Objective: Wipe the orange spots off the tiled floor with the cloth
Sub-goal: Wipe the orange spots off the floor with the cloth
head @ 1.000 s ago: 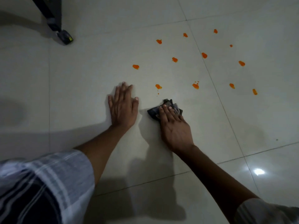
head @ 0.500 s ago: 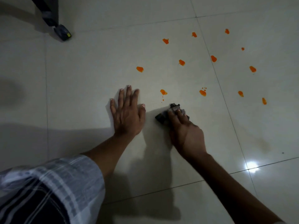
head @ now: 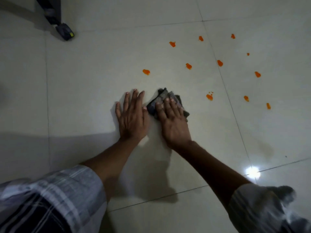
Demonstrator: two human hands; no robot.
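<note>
- Floor (head: 87, 91): pale glossy tiles filling the frame; the braced palm may be slipping on them if weight shifts.
- Left hand (head: 132, 115): lying flat, grip released, just beside the cloth.
- Right hand (head: 173, 120): pressing the cloth (head: 165, 98) flat at centre, fingers spread, not clenching.
- Caster (head: 64, 31): sitting upper left, well clear.
- Spots (head: 209, 97): scattering upper right, untouched; a soiled cloth may be smearing them.

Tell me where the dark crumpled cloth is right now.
In the head view, the dark crumpled cloth lies mid-frame on the pale tiled floor, pressed flat under the right hand, beside the left hand.
</note>
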